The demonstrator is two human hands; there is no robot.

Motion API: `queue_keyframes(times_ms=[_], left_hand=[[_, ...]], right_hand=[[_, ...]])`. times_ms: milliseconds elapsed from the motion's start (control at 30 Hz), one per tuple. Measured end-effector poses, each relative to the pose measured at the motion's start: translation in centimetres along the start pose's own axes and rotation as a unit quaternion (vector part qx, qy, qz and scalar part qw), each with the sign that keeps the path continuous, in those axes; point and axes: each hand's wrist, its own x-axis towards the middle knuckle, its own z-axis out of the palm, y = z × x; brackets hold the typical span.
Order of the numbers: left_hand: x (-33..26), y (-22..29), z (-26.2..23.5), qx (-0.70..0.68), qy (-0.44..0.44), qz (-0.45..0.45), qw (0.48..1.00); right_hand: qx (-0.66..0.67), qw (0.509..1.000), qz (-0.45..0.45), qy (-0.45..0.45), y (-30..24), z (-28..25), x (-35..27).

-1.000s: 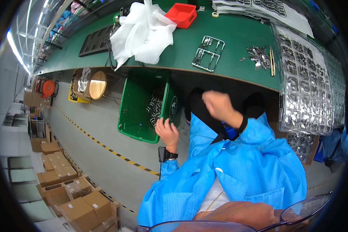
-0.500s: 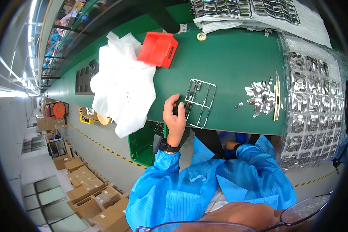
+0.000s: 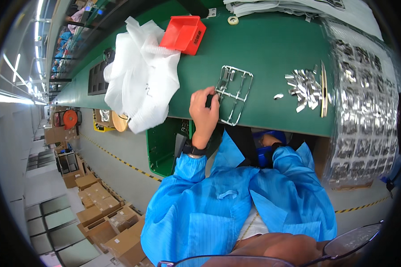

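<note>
Touching silvery frame [image 3: 237, 97] | left hand [image 3: 203, 112] | long axis: away (far end rightward)

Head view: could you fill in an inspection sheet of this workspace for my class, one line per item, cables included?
Surface: green bench.
Job's things: silvery frame; loose silvery parts piled to its right.
Clutter: white sheet, red bin, tweezers.
Left hand: thumb and fingers at the frame's left edge; grip unclear.
Right hand: below the bench's front edge, partly hidden.
Cables: nothing seen clearly.
Surroundings: green crate under the bench; cardboard boxes at left.
</note>
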Motion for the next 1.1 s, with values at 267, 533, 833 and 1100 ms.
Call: queue_keyframes(times_ms=[267,533,833,1100], left_hand=[[-3.4,3.8,-0.5,-0.31,0.028,-0.091,0.946],[-7.9,10.3,-1.4,-0.22,0.02,0.082,0.972],[-8.2,13.6,-0.5,-0.252,-0.045,0.101,0.961],[-6.4,14.7,1.3,-0.27,-0.038,0.123,0.954]], right_hand=[[-0.049,0.954,-0.215,0.205,-14.6,-12.8,-15.5],[-0.001,0.696,-0.436,0.571,-27.9,-19.7,-26.5],[-0.068,0.691,-0.436,0.572,-27.2,-21.3,-25.6],[0.048,0.746,-0.396,0.534,-26.2,-23.6,-25.2]])
